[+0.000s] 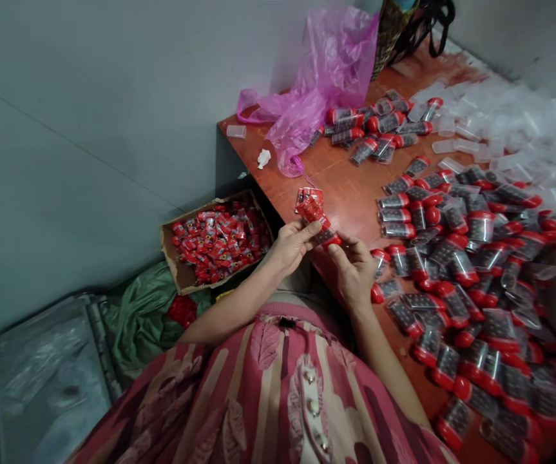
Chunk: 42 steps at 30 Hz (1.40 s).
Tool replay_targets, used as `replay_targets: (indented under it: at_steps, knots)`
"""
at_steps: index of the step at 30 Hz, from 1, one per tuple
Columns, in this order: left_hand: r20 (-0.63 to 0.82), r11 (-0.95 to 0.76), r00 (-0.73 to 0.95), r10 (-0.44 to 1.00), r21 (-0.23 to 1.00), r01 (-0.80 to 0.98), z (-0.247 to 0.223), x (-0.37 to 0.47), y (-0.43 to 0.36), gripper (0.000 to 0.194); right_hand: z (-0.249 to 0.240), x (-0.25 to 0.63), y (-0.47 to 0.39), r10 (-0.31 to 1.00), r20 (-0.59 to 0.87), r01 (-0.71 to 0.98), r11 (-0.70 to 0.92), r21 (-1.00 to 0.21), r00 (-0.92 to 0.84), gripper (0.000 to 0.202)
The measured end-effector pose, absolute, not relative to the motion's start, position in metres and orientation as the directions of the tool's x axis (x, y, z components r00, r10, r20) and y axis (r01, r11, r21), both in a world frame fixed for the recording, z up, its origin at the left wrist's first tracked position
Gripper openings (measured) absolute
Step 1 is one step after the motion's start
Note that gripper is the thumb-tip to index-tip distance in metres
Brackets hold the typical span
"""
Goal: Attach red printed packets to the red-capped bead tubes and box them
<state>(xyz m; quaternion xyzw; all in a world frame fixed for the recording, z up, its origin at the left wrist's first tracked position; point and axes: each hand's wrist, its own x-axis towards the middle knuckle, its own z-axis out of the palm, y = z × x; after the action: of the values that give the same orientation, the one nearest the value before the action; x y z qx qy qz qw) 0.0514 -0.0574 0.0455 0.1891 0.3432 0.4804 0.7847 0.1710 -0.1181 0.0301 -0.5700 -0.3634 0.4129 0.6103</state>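
Both hands meet at the table's near edge around a small clear container with a red cap point(326, 235). It is tilted, the red cap end toward my right hand. My left hand point(291, 248) pinches its upper side between thumb and fingers. My right hand point(355, 267) grips the capped end with thumb and forefinger. Just beyond the fingers lie red printed labels or sleeves point(309, 195); whether they touch the container, I cannot tell. Many similar red-capped containers with dark contents point(451, 258) lie heaped to the right of my right hand.
Below left of the table stands a cardboard box point(174, 258) filled with small red wrapped pieces point(220, 238). A pink plastic bag point(306, 90) lies on the orange-red table point(350, 193). Clear empty tubes point(514, 129) are piled at far right. Green cloth point(142, 316) lies below the box.
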Motion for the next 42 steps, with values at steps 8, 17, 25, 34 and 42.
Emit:
replay_targets:
  at_steps: [8,17,25,34,42]
  knots:
    - [-0.384,0.548,0.392,0.836,0.621,-0.561,0.042,0.054,-0.062,0.032,0.033,0.163,-0.110,0.915,-0.135,-0.258,-0.035,-0.965,0.381,0.033]
    - [-0.449,0.593,0.388,0.805,0.607,-0.529,0.047,0.052,-0.070,0.030,0.032,0.167,-0.101,0.924,-0.216,-0.412,-0.072,-0.908,0.315,0.030]
    - [-0.449,0.578,0.377,0.810,0.508,-0.638,0.042,0.035,-0.072,0.019,0.042,0.160,-0.097,0.949,-0.269,-0.384,-0.189,-0.904,0.165,0.028]
    - [-0.587,0.481,0.014,0.809,0.649,-0.590,0.014,-0.012,-0.073,0.050,0.047,0.193,-0.092,0.930,-0.259,-0.227,-0.202,-0.953,0.259,0.025]
    - [0.217,-0.289,0.199,0.956,0.826,0.485,0.008,0.032,0.009,0.035,0.053,0.191,-0.074,0.959,-0.217,-0.057,-0.210,-0.976,0.183,0.025]
